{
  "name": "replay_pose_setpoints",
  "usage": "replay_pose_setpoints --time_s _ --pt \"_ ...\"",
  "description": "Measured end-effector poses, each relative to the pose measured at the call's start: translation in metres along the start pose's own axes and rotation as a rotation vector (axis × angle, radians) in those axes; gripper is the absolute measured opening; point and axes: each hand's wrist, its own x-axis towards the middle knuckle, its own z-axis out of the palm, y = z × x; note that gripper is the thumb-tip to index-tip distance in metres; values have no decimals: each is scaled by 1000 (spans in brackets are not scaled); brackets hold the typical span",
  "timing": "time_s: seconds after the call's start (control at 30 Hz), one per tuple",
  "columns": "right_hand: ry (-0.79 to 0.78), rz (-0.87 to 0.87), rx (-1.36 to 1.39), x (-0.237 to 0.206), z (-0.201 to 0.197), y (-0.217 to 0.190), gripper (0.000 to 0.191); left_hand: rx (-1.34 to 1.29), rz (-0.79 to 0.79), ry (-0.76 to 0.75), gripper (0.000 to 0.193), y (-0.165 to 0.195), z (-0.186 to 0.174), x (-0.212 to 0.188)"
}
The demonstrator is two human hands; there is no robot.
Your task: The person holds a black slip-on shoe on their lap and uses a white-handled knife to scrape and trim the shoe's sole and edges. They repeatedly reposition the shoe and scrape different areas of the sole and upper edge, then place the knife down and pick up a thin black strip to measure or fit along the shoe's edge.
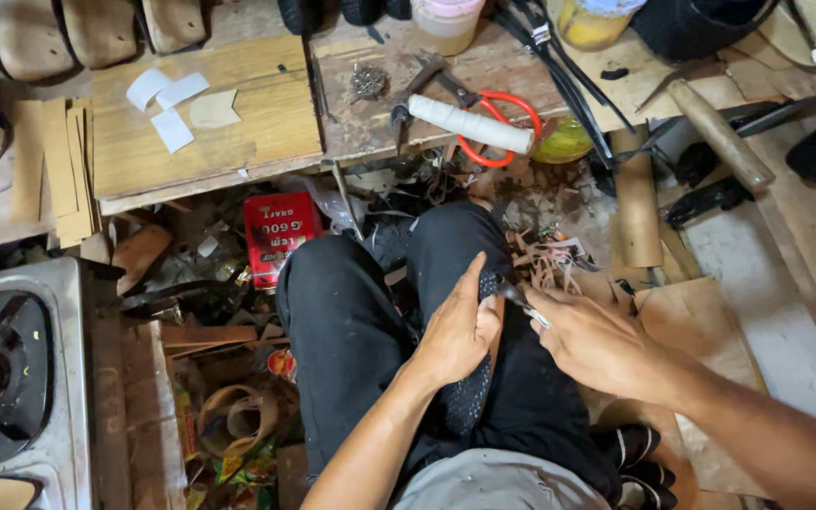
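My left hand (457, 331) presses a dark textured shoe piece (471, 397) against my black-trousered knee (361, 302), its fingers laid along the piece's upper edge. My right hand (597, 342) is closed around a small knife (529, 307) whose thin blade meets the top edge of that piece, just right of my left fingertips. Curled tan trimmings (550, 260) lie on the floor beyond the knee.
A low wooden bench (210, 132) ahead carries paper pieces, red-handled scissors (502, 127), a white-wrapped tool (469, 123), nails, jars. A red tin (279, 236), scraps and a gas stove (11, 368) sit left; cardboard (701, 331) and a wooden-handled hammer (720, 137) right.
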Motion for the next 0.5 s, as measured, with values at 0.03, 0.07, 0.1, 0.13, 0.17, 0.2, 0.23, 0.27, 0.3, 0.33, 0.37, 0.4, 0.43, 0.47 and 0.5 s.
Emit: replay_pose_setpoints --time_s 0.03,0.07,0.1,0.13,0.17,0.2,0.23,0.27,0.3,0.33,0.37,0.4,0.43,0.47,0.5 --pt "6 -75 -76 1 -8 -2 59 2 -52 -26 74 2 2 1" --pt "-88 9 -151 3 -14 -3 62 4 -104 -51 74 2 2 1" --pt "-182 93 -228 4 -18 -5 65 5 -156 -74 75 2 1 2" --pt "-276 176 -306 5 -19 -7 68 -52 -112 -85 73 0 0 3" --pt "-252 201 -335 6 -16 -9 67 -108 -71 -93 71 -3 -4 3" --pt "-230 225 -363 6 -11 -11 67 -166 -32 -101 69 -6 -7 3" --pt "-209 247 -393 5 -3 -12 67 -222 -22 -120 64 -10 -10 3" --pt "-113 223 -317 5 8 -13 67 -275 -9 -139 60 -13 -13 4" --pt "-16 203 -239 4 20 -14 66 -328 7 -160 56 -16 -14 5" --pt "76 185 -160 2 30 -14 66 -319 -26 -132 55 -16 -13 5" --pt "149 154 -141 0 40 -14 65 -311 -63 -103 54 -16 -12 5" --pt "223 120 -120 -1 48 -15 63 -299 -100 -72 53 -15 -11 4" --pt "300 86 -96 -1 53 -16 62 -249 -95 -41 53 -13 -9 4" --pt "286 88 -62 -1 54 -16 62 -198 -91 -14 52 -10 -8 3" --pt "274 96 -28 -1 52 -16 61 -147 -85 8 52 -7 -7 2"
